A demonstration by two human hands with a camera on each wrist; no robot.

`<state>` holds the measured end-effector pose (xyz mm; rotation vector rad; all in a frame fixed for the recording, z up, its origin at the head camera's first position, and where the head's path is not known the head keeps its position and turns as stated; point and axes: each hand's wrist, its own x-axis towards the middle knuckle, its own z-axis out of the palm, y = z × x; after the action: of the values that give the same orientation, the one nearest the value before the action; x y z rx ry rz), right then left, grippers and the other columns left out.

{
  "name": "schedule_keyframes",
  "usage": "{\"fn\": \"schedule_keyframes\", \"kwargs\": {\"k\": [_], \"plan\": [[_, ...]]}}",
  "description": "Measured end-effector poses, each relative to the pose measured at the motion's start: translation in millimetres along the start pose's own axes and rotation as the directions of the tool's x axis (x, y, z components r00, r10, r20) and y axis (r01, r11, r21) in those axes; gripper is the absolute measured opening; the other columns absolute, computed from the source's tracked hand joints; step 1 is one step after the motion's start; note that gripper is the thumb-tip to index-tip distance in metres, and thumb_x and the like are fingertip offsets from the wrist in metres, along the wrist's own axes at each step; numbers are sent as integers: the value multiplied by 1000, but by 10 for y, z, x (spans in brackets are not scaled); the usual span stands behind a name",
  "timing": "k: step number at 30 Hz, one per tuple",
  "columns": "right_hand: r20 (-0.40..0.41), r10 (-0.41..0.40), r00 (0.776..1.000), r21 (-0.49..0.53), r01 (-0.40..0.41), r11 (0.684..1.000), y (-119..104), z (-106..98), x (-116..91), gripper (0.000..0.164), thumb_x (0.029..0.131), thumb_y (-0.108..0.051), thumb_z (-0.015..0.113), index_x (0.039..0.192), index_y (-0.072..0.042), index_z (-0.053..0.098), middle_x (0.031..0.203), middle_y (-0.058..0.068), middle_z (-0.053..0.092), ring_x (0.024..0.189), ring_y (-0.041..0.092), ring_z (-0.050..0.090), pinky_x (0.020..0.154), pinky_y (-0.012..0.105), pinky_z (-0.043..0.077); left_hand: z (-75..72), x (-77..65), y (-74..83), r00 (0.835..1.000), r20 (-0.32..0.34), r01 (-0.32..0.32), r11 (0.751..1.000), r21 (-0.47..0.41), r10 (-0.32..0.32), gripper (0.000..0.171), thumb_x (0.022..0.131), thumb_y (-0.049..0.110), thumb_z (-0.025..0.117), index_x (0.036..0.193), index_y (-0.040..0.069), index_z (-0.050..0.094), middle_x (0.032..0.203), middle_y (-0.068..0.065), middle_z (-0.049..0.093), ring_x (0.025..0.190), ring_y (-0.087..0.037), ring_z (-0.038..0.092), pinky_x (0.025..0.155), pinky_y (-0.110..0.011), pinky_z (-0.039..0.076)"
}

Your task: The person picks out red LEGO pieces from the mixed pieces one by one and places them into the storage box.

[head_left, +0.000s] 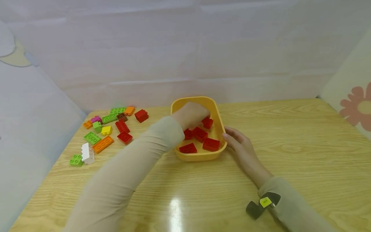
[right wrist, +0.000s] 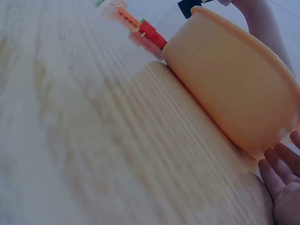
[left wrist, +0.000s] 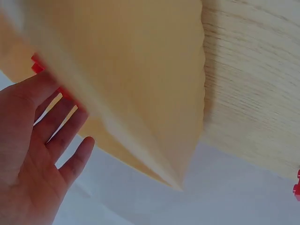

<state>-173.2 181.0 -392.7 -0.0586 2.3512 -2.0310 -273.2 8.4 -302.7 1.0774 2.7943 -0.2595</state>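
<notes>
A yellow plastic bin point(head_left: 200, 157) holds several red toy bricks point(head_left: 211, 144). My left hand point(head_left: 191, 114) reaches over its left rim and down inside. In the left wrist view, the thumb and fingertips of this hand point(left wrist: 42, 136) pinch a red brick point(left wrist: 37, 63), partly hidden behind the bin's wall point(left wrist: 136, 61). My right hand point(head_left: 242, 149) rests against the right side of the bin, thumb by the rim. Its fingers look fairly straight in the right wrist view, where the hand point(right wrist: 283, 173) touches the bin's outer wall point(right wrist: 229, 75).
Loose toy bricks lie on the wooden table at left: a red brick point(head_left: 141, 116), a flat red brick point(head_left: 122, 126), an orange brick point(head_left: 102, 144), a white brick point(head_left: 87, 153), a yellow brick point(head_left: 106, 130) and several green ones point(head_left: 92, 138). A pale covered wall point(head_left: 185, 48) stands behind.
</notes>
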Motion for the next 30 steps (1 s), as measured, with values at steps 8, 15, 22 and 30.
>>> {"fn": "schedule_keyframes", "kwargs": {"k": [8, 15, 22, 30], "plan": [[-3, -22, 1000, -9, 22, 1000, 18, -9, 5, 61, 93, -42, 50, 139, -2, 43, 143, 19, 45, 122, 20, 49, 84, 4, 47, 141, 70, 34, 996, -34, -81, 991, 110, 85, 22, 86, 25, 64, 107, 18, 65, 102, 0, 71, 94, -20, 62, 93, -35, 52], [-9, -33, 999, -13, 33, 999, 20, -15, 7, 60, 94, -41, 50, 138, -2, 44, 142, 19, 46, 120, 18, 49, 83, 4, 47, 149, 77, 42, 996, -22, -85, 991, 106, 88, 28, 88, 25, 62, 115, 18, 64, 111, 1, 70, 101, -19, 61, 98, -36, 50], [-6, -27, 1000, -16, 27, 999, 6, -10, 1, 59, 94, -41, 50, 139, -2, 44, 142, 18, 47, 120, 18, 49, 84, 4, 47, 148, 72, 29, 997, -7, -78, 994, 74, 79, 30, 90, 28, 60, 118, 19, 63, 116, 2, 69, 105, -17, 60, 100, -35, 48], [-8, -7, 1000, -9, 7, 1000, 5, 1, 5, 60, 93, -41, 51, 139, -3, 43, 142, 17, 46, 117, 12, 50, 83, 3, 47, 25, -43, 4, 998, -1, -59, 998, -34, 59, 33, 92, 32, 55, 123, 20, 61, 121, 2, 67, 107, -15, 58, 98, -36, 49]]}}
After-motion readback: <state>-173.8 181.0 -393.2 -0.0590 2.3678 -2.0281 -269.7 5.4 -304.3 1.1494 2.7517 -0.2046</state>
